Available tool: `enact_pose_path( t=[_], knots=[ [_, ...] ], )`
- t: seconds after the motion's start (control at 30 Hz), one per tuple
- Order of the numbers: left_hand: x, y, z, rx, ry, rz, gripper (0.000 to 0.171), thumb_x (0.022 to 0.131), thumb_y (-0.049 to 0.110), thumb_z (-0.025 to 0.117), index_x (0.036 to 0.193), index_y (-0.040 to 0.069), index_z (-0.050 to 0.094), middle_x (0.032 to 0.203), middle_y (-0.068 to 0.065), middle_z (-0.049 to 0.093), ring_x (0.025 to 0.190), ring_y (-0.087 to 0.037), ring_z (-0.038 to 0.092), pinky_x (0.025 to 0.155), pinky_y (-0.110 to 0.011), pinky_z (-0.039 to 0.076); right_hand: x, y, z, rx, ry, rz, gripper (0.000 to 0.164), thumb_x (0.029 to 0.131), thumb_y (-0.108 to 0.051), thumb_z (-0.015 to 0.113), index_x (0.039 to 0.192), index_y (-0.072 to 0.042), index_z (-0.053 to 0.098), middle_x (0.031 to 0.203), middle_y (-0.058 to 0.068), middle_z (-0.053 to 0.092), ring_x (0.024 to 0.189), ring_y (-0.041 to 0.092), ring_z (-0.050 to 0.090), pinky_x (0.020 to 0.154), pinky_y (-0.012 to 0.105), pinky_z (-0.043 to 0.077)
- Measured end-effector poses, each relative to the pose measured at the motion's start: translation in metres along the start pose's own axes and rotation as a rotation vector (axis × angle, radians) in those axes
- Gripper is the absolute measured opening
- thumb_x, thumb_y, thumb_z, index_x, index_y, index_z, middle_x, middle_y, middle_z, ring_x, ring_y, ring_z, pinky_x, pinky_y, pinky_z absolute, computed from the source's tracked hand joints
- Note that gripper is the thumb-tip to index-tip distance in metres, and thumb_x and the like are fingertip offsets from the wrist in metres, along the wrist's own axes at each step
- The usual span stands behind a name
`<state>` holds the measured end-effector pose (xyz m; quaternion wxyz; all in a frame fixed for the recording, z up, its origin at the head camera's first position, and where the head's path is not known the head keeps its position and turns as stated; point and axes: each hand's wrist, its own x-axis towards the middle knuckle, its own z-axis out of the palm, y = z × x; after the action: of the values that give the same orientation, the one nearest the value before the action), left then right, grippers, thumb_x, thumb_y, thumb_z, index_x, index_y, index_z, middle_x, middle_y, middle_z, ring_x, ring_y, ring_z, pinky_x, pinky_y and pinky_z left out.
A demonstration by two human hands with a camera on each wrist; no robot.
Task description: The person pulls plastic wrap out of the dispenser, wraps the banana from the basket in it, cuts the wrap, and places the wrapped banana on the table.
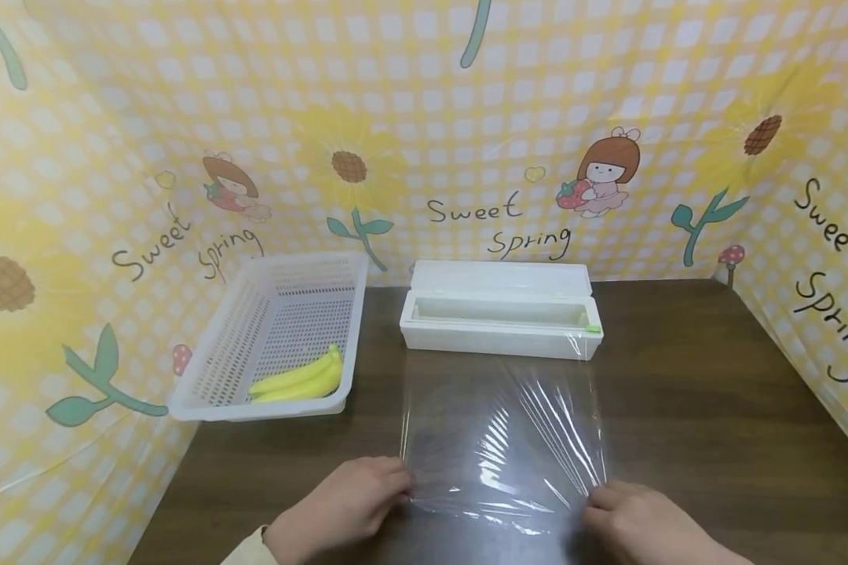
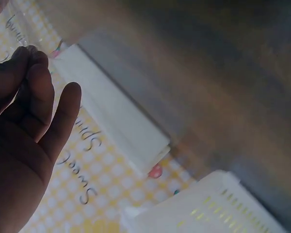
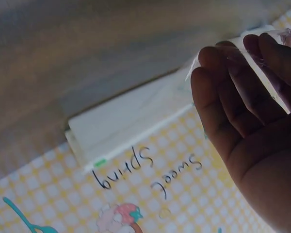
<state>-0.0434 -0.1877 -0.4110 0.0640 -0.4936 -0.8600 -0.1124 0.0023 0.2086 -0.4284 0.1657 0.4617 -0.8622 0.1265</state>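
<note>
A sheet of clear plastic wrap [image 1: 495, 447] stretches from a long white dispenser box [image 1: 502, 339] toward the front of the table. My left hand [image 1: 346, 502] pinches its near left corner between thumb and fingertips. At the near right corner, my right hand [image 1: 643, 522] pinches the film the same way. Shiny creases run diagonally across the sheet's right part. The dispenser's lid [image 1: 500, 278] is raised at the back, and a small green slider [image 1: 593, 329] sits at the right end of its front edge. In the right wrist view the film [image 3: 194, 65] reaches the fingers.
Left of the dispenser stands a white perforated basket [image 1: 215, 345] with yellow bananas [image 1: 300, 378] in its near right corner. Beneath everything is a dark wooden table [image 1: 685, 408]. A yellow checked cloth [image 1: 424, 118] with flower prints covers the walls behind and at both sides.
</note>
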Motion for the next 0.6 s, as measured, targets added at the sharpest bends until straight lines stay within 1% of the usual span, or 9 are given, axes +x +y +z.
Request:
enact_pose_path(
  t=[0.07,0.17,0.23,0.3,0.33,0.43,0.47,0.53,0.6],
  knots=[
    [0.000,-0.001,0.007,0.004,-0.007,-0.006,0.014,0.088,0.012,0.076,0.085,0.018,0.065,0.079,0.012,0.054,0.067,-0.005,0.052,0.061,-0.018,0.045,-0.003,0.001,0.007,-0.011,-0.005,0.011,0.027,0.066,-0.032,0.088,0.082,-0.021,0.068,0.079,-0.014,0.054,0.070,0.005,0.047,0.059,0.022,0.045],
    [0.001,-0.002,0.018,0.026,0.001,-0.006,0.013,0.089,0.015,0.076,0.083,0.020,0.065,0.080,0.011,0.053,0.069,-0.006,0.051,0.061,-0.019,0.044,-0.006,0.002,0.018,-0.050,0.008,0.009,0.025,0.066,-0.030,0.087,0.080,-0.021,0.068,0.080,-0.012,0.054,0.073,0.009,0.048,0.060,0.026,0.045],
    [0.003,-0.003,0.023,0.041,0.016,0.002,0.012,0.089,0.017,0.076,0.082,0.020,0.066,0.084,0.010,0.053,0.074,-0.008,0.052,0.066,-0.022,0.046,-0.008,0.002,0.024,-0.072,0.006,0.014,0.024,0.066,-0.031,0.086,0.077,-0.020,0.068,0.085,-0.008,0.059,0.078,0.013,0.052,0.063,0.030,0.049],
    [0.004,-0.003,0.028,0.051,0.030,0.014,0.010,0.089,0.018,0.075,0.084,0.020,0.067,0.092,0.008,0.058,0.083,-0.011,0.056,0.075,-0.026,0.049,-0.011,0.001,0.029,-0.080,-0.016,0.034,0.024,0.072,-0.035,0.085,0.076,-0.019,0.067,0.093,-0.001,0.065,0.085,0.020,0.058,0.067,0.035,0.053],
    [0.004,-0.003,0.030,0.050,0.030,0.019,0.009,0.090,0.017,0.074,0.084,0.019,0.068,0.096,0.006,0.059,0.087,-0.012,0.057,0.079,-0.027,0.049,-0.012,0.000,0.032,-0.078,-0.031,0.047,0.028,0.076,-0.042,0.083,0.077,-0.019,0.068,0.098,0.002,0.068,0.089,0.023,0.062,0.071,0.038,0.056],
    [0.003,-0.003,0.033,-0.025,-0.014,0.002,0.006,0.093,0.013,0.071,0.090,0.017,0.067,0.105,0.004,0.064,0.094,-0.011,0.059,0.087,-0.029,0.051,-0.016,-0.001,0.037,-0.047,-0.103,0.084,0.038,0.088,-0.057,0.071,0.087,-0.019,0.071,0.114,0.012,0.071,0.103,0.031,0.067,0.080,0.047,0.058],
    [0.003,-0.002,0.034,-0.053,-0.038,-0.014,0.005,0.095,0.012,0.069,0.092,0.016,0.066,0.106,0.004,0.064,0.094,-0.011,0.060,0.086,-0.029,0.051,-0.017,0.000,0.038,-0.036,-0.125,0.092,0.043,0.089,-0.061,0.066,0.092,-0.019,0.072,0.116,0.013,0.071,0.104,0.031,0.068,0.081,0.046,0.058],
    [0.001,-0.001,0.034,-0.095,-0.084,-0.052,0.005,0.097,0.012,0.065,0.095,0.015,0.064,0.107,0.003,0.066,0.093,-0.009,0.061,0.083,-0.029,0.053,-0.018,0.002,0.041,-0.019,-0.146,0.082,0.044,0.092,-0.060,0.063,0.098,-0.017,0.072,0.115,0.013,0.072,0.105,0.029,0.069,0.083,0.043,0.057],
    [-0.001,0.000,0.034,-0.111,-0.114,-0.083,0.006,0.100,0.013,0.062,0.096,0.016,0.063,0.113,0.000,0.068,0.098,-0.011,0.064,0.083,-0.030,0.054,-0.020,0.004,0.043,-0.032,-0.142,0.053,0.047,0.092,-0.061,0.061,0.100,-0.016,0.071,0.113,0.013,0.073,0.103,0.028,0.070,0.081,0.042,0.058]
  ],
)
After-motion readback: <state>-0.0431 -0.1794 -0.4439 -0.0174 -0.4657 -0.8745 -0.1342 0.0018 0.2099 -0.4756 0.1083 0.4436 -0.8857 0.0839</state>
